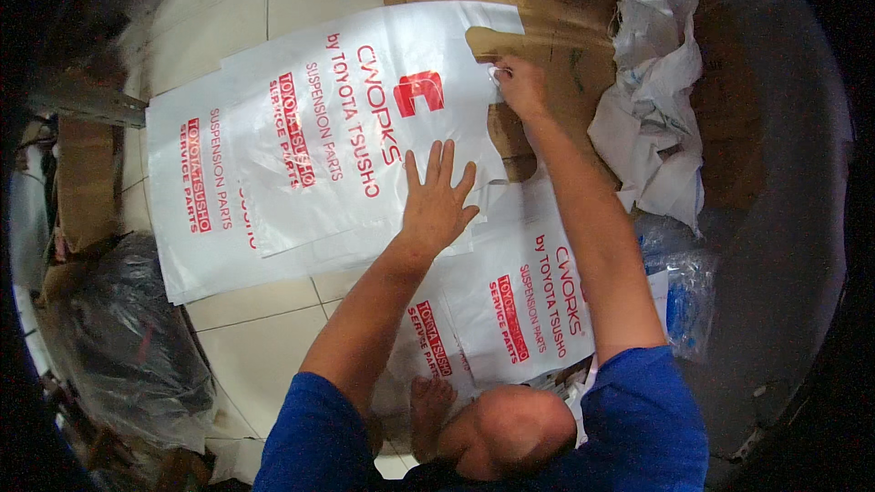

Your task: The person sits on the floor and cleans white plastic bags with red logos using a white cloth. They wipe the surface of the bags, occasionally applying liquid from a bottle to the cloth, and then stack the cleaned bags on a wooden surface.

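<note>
Large white plastic bags (273,210) with red and grey print lie flat, overlapping in a stack on the floor. My left hand (439,205) rests palm down on the top bag (474,128), fingers spread. At that bag's wavy, cut-out right edge, my right hand (521,87) is closed, with a bit of white plastic showing at its fingertips. Brown cardboard shows through the gaps in this edge. Nearer to me, under my right arm, lie more printed white bags (483,310).
Brown cardboard (583,64) lies at the far right, with a crumpled white woven sack (652,91) on it. Clear plastic with blue inside (688,301) sits right of my arm. Dark crumpled plastic (128,337) is at the left, on pale floor tiles (255,337). My bent knee (515,428) is close.
</note>
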Demonstrator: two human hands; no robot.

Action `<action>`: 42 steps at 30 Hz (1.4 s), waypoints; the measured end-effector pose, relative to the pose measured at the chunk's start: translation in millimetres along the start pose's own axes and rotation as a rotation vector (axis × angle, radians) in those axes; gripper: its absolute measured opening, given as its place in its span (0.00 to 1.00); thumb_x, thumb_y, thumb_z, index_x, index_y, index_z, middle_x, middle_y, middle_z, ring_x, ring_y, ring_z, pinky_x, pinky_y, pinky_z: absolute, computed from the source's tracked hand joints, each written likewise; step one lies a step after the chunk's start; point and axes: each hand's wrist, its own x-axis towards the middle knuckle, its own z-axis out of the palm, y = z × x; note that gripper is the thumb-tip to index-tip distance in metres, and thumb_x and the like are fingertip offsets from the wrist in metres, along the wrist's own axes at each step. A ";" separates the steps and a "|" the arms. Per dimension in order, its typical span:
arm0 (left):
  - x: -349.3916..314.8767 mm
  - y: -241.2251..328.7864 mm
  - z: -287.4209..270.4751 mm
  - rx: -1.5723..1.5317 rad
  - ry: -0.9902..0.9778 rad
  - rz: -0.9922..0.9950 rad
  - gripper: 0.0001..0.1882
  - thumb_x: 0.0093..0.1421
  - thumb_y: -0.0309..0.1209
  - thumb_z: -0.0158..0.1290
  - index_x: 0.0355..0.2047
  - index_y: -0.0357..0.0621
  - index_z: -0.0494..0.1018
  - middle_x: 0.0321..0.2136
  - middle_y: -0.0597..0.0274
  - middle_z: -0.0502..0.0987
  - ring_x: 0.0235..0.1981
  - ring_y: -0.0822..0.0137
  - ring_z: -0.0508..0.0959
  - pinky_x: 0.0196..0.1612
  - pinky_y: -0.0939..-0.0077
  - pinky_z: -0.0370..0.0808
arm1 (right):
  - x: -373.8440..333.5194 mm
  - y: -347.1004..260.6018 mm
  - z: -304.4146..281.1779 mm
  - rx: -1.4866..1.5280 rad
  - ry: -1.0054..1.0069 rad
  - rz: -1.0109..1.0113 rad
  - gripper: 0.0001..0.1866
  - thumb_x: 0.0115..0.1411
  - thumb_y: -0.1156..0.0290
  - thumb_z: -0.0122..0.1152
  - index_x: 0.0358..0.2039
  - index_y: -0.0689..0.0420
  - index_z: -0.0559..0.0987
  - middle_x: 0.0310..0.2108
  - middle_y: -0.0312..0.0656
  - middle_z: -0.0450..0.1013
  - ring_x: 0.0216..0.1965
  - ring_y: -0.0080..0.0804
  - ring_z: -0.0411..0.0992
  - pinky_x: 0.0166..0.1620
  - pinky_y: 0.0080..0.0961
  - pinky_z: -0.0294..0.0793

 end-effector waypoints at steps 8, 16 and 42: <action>-5.8 -8.5 1.3 -0.019 0.005 -0.022 0.36 0.55 0.50 0.52 0.61 0.48 0.59 0.64 0.38 0.46 0.67 0.45 0.44 0.62 0.33 0.39 | -114.7 -30.2 5.9 -0.066 -0.143 -0.238 0.10 0.49 0.80 0.60 0.34 0.60 0.78 0.30 0.51 0.72 0.37 0.51 0.72 0.40 0.40 0.71; 1.6 3.4 -4.9 -0.001 -0.030 0.007 0.36 0.55 0.50 0.52 0.60 0.47 0.59 0.64 0.37 0.46 0.66 0.44 0.44 0.62 0.34 0.38 | 6.8 19.1 8.5 -0.037 0.088 -0.016 0.07 0.52 0.73 0.59 0.32 0.59 0.80 0.34 0.53 0.75 0.36 0.52 0.74 0.41 0.39 0.72; -1.4 -0.3 4.7 0.017 0.007 -0.039 0.37 0.56 0.53 0.50 0.61 0.47 0.58 0.65 0.39 0.45 0.67 0.45 0.43 0.62 0.34 0.37 | -99.9 -34.8 5.3 0.010 -0.009 -0.246 0.07 0.54 0.74 0.59 0.32 0.63 0.77 0.30 0.50 0.73 0.36 0.48 0.72 0.41 0.37 0.71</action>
